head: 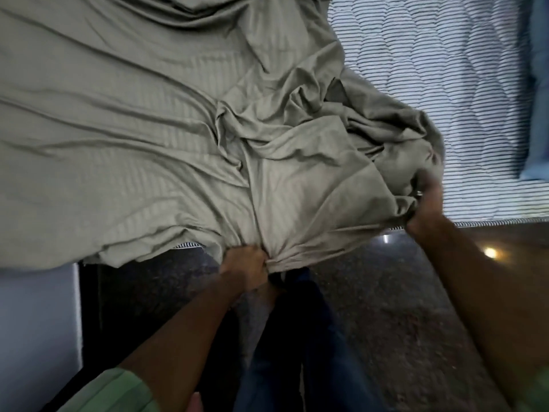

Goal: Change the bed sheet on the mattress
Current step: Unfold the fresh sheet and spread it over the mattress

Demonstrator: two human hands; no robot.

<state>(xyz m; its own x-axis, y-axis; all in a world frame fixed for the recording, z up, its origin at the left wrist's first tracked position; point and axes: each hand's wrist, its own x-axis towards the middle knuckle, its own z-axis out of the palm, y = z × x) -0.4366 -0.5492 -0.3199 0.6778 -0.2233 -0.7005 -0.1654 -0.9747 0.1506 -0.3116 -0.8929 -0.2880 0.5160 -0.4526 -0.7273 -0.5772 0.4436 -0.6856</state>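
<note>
A grey-green bed sheet [142, 120] lies rumpled over the left and middle of the mattress [439, 84], whose striped quilted top shows bare on the right. My left hand [246, 263] grips a bunch of the sheet at the mattress's near edge. To the right, my right hand [424, 203] grips a gathered fold of the same sheet, just above the near edge. The sheet is bunched in thick folds between the two hands.
A blue cloth or pillow [537, 114] lies at the far right of the mattress. Dark speckled floor [386, 307] runs along the near side, where my legs in blue jeans [285, 352] stand. A pale panel [35, 322] stands at lower left.
</note>
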